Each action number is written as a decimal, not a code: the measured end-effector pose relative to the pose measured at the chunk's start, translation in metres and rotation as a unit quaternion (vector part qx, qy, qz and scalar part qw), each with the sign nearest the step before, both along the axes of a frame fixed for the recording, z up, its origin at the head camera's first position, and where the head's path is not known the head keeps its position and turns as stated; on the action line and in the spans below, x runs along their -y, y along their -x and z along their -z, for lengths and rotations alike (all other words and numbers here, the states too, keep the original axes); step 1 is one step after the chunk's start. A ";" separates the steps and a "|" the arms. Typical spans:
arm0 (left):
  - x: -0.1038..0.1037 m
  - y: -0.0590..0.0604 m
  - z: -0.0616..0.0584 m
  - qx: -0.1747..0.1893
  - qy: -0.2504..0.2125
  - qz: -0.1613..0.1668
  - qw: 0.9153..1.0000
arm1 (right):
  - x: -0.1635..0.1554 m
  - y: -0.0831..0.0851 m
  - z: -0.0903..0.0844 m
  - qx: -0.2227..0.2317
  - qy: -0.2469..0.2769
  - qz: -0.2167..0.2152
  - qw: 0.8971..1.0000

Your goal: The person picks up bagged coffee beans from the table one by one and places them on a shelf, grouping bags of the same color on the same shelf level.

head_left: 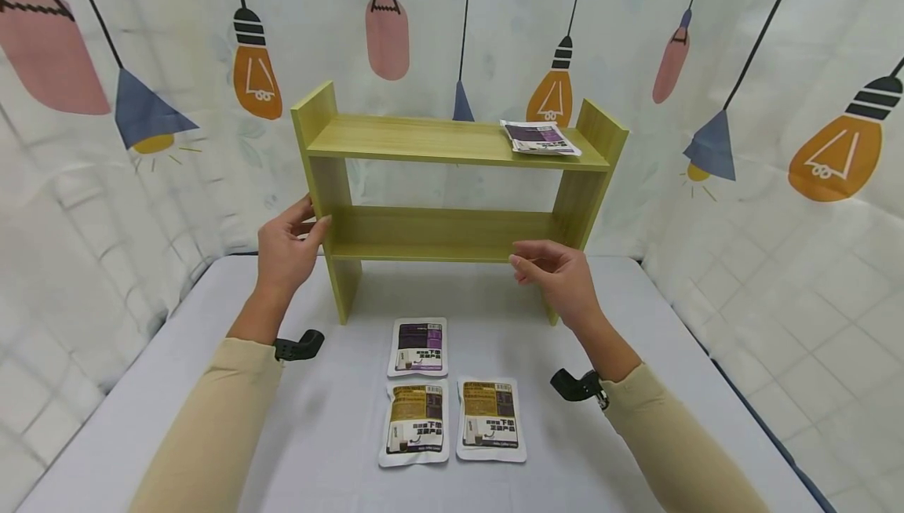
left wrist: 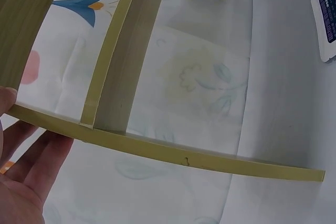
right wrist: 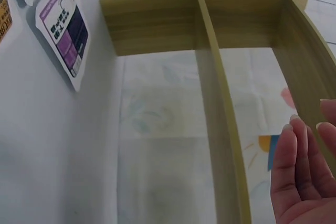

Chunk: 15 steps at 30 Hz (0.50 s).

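We see the left hand (head_left: 286,250) gripping the shelf (head_left: 452,191) at frame centre; the right hand (head_left: 558,278) hovers with fingers relaxed above the grey table (head_left: 212,387), before a bulb-print curtain (head_left: 777,105).

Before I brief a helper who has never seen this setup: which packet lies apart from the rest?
Find the green wooden shelf at the back of the table. On the right end of its top board lies a purple packet. Unlike the three packets on the table, it is the only one up on the shelf.

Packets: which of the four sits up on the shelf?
The purple-labelled packet at the right end of the wooden shelf's top board; the other three lie on the table in front.
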<state>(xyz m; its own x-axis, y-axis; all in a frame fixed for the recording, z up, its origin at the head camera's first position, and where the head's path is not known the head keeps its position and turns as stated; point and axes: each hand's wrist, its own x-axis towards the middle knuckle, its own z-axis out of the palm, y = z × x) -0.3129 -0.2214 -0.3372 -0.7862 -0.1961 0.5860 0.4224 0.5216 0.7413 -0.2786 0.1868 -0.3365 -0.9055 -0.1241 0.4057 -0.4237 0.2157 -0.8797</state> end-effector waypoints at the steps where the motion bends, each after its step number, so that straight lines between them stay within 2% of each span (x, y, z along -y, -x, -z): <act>1: 0.000 0.000 0.000 0.000 0.000 0.000 1.000 | 0.001 0.000 0.003 -0.001 -0.005 0.000 1.000; 15: 0.001 0.000 0.001 0.004 0.008 -0.009 1.000 | 0.023 -0.001 0.033 0.007 -0.009 -0.027 1.000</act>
<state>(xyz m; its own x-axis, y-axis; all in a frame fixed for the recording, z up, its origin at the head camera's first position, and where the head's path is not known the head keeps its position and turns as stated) -0.3127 -0.2219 -0.3383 -0.7871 -0.2002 0.5835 0.4076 0.5411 0.7356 -0.2778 0.1641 -0.3695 -0.9033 -0.1801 0.3894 -0.4220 0.2095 -0.8820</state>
